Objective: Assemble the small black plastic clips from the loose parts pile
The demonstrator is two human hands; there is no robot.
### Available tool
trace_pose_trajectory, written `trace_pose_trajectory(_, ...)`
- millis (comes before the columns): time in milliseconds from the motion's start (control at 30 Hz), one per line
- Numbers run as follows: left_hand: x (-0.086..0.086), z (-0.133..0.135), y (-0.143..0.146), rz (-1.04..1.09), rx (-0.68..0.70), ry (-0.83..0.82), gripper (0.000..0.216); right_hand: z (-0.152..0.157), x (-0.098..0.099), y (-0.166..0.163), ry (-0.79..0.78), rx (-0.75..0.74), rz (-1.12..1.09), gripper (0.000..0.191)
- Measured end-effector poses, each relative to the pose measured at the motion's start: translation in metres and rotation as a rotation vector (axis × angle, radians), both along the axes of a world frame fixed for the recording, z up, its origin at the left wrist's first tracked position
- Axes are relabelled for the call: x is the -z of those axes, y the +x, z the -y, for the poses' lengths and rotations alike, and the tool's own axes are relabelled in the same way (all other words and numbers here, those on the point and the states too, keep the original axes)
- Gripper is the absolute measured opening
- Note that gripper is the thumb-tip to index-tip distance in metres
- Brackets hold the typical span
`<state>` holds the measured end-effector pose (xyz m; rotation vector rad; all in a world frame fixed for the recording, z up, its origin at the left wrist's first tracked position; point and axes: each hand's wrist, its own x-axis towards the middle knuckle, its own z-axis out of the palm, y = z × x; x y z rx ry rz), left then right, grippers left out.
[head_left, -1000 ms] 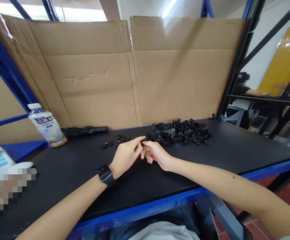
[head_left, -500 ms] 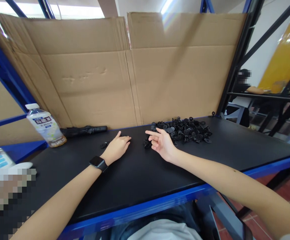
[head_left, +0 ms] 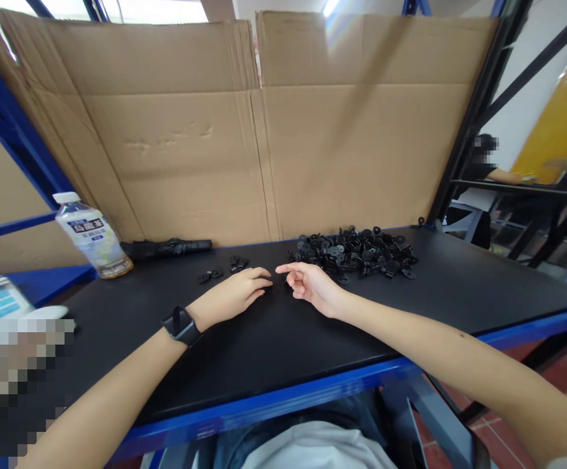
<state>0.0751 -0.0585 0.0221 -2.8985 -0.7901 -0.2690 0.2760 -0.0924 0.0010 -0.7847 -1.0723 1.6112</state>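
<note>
A heap of small black round plastic parts (head_left: 356,251) lies on the black tabletop, right of centre. My right hand (head_left: 315,288) is at its near left edge, index finger stretched to the left and the other fingers loosely curled; nothing shows in it. Facing it, with a small gap between the fingertips, my left hand (head_left: 237,296) is open, palm down, fingers stretched to the right. Behind the left hand lie two small groups of the same black parts, one group (head_left: 210,275) farther left and another group (head_left: 238,262) nearer the middle.
Tall cardboard sheets (head_left: 190,143) line the back of the table (head_left: 283,345). On the left stand a labelled bottle (head_left: 92,238), a folded black umbrella (head_left: 166,248) and a white-and-blue packet (head_left: 0,299). One loose part (head_left: 421,222) lies at the back right. Another person (head_left: 481,163) sits beyond the frame.
My left hand has moved right, away from the small parts, uncovering a second group behind it. My right hand stays beside the heap, its index finger reaching slightly farther left.
</note>
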Motion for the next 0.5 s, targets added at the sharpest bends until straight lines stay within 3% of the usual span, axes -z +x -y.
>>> trace_pose_trajectory(167,0.001,0.000,0.000,-0.012,-0.083,0.042,0.027,0.004,-0.001,-0.003,0.059,-0.027,0.120,0.021)
trace_pose_trajectory(367,-0.008,0.014,0.007,0.377,-0.052,0.022,0.025,0.009,-0.005,-0.007,0.123,-0.124,0.303,0.022)
trace_pose_trajectory(500,-0.012,0.026,0.014,0.520,-0.003,0.082,0.025,0.011,-0.005,-0.007,0.105,-0.312,0.181,0.029)
